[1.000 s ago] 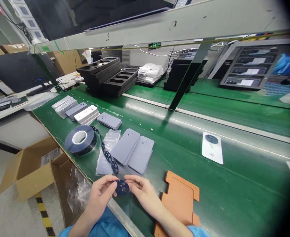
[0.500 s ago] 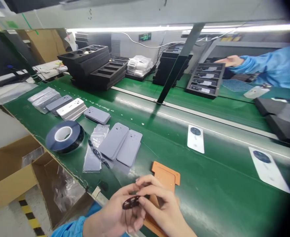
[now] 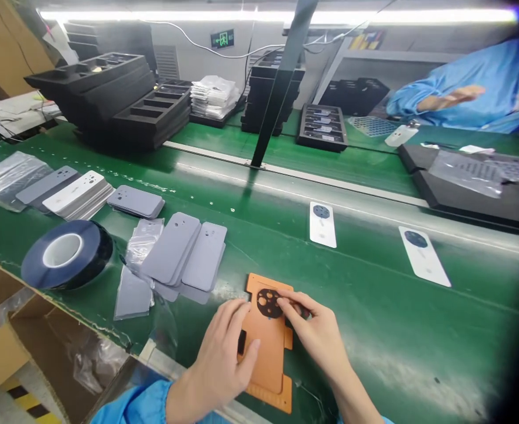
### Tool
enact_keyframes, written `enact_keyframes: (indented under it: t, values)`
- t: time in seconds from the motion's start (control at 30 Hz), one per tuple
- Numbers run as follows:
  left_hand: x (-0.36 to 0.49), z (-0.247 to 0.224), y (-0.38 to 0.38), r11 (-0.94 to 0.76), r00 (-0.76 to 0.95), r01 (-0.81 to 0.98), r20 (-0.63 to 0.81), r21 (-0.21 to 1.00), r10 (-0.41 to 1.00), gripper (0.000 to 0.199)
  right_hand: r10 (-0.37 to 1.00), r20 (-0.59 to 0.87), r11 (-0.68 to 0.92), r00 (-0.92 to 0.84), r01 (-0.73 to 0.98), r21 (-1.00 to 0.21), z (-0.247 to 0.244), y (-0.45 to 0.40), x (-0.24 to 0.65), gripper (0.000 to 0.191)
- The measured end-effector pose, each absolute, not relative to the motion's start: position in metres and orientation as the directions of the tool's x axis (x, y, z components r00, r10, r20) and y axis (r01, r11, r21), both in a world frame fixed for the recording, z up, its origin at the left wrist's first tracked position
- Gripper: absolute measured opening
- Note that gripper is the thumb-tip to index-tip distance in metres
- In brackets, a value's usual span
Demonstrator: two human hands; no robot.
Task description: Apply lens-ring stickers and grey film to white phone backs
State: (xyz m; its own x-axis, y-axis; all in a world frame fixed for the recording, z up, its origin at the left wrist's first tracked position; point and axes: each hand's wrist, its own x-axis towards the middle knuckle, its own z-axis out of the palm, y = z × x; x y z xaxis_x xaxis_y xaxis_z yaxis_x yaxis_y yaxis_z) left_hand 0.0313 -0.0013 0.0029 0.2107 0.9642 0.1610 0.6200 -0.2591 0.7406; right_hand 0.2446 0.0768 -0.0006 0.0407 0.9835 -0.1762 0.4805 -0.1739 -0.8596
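Note:
An orange fixture plate lies on the green bench close in front of me. At its upper end is a thin black disc with several round holes, lying about flat over the plate. My right hand pinches the disc's right edge between thumb and fingertips. Along the fixture's left side rests my left hand, its thumb apart from the fingers and nothing in it. A small black block shows beside the left thumb at the plate's edge.
Left of the fixture are stacked grey phone-back sheets and a dark tape roll. Two white phone-shaped sheets lie on the right. Black trays stand behind. A co-worker's hand is at the far right.
Both hands have moved apart; the black disc went from between them onto the orange fixture's upper end, still in the right hand. The co-worker's hand has left the black tray.

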Motion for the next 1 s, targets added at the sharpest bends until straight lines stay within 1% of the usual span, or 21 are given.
enact_keyframes:
  t: [0.1,0.27,0.43,0.57,0.63,0.87,1.0]
  values:
    - [0.035,-0.004,0.011,-0.290,0.258,0.687,0.150,0.666,0.954,0.059,0.990,-0.138,-0.137,0.035,0.499,-0.856,-0.007,0.076,0.245,0.042]
    - [0.037,-0.003,0.020,-0.344,0.341,0.743,0.116,0.574,0.933,0.065,0.994,-0.104,-0.100,0.025,0.541,-0.835,-0.011,0.077,0.244,0.038]
    - [0.039,-0.001,0.024,-0.367,0.371,0.777,0.100,0.511,0.923,0.062,1.000,-0.015,-0.010,-0.003,0.593,-0.805,-0.008,0.075,0.241,0.030]
    - [0.040,0.001,0.028,-0.366,0.363,0.787,0.108,0.497,0.926,0.055,0.996,0.069,0.094,-0.064,0.629,-0.772,-0.007,0.073,0.241,0.028]
    - [0.040,0.001,0.029,-0.364,0.361,0.784,0.107,0.502,0.926,0.053,0.992,0.088,0.129,-0.095,0.642,-0.756,-0.006,0.073,0.242,0.029]
    - [0.035,0.002,0.028,-0.368,0.358,0.776,0.123,0.513,0.926,0.055,0.989,0.041,0.134,-0.145,0.722,-0.678,-0.002,0.073,0.249,0.032]
    - [0.033,0.002,0.026,-0.380,0.368,0.780,0.126,0.498,0.921,0.056,0.984,0.023,0.150,-0.177,0.745,-0.650,-0.001,0.073,0.254,0.032]
